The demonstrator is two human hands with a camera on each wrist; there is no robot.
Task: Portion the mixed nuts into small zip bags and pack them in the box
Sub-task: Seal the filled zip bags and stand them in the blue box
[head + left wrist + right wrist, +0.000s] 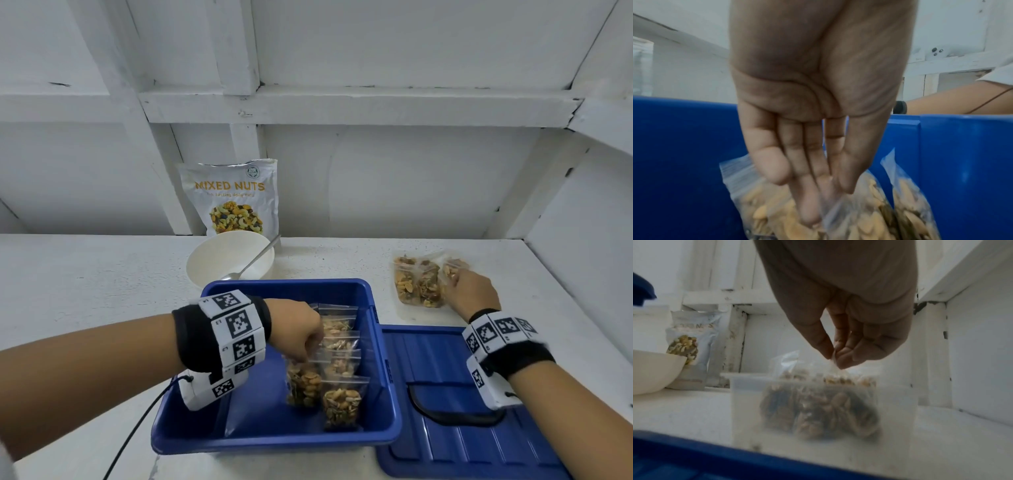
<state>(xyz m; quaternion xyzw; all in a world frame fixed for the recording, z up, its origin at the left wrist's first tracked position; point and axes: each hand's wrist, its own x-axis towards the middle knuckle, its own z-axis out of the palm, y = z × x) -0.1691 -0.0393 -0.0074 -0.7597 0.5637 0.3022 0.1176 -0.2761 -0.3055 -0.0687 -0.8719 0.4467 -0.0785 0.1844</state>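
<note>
My left hand (308, 356) reaches down into the blue box (191, 428). Its thumb and straight fingers (809, 211) hold the top of a zip bag of nuts (303, 380), which stands tilted beside several filled bags (342, 404) lined along the box's right side. On the table to the right of the box lie three more filled bags (416, 286). My right hand (454, 279) pinches the top edge of the rightmost one (828, 379) between thumb and fingertips (824, 348). Another bag (818, 410) lies in front of it.
The blue box lid (462, 445) lies flat under my right forearm. Behind the box stands a white bowl (219, 257) with a spoon (253, 260) in it, and behind that the mixed nuts pouch (236, 198) leans on the white wall. A wall closes the table's right side.
</note>
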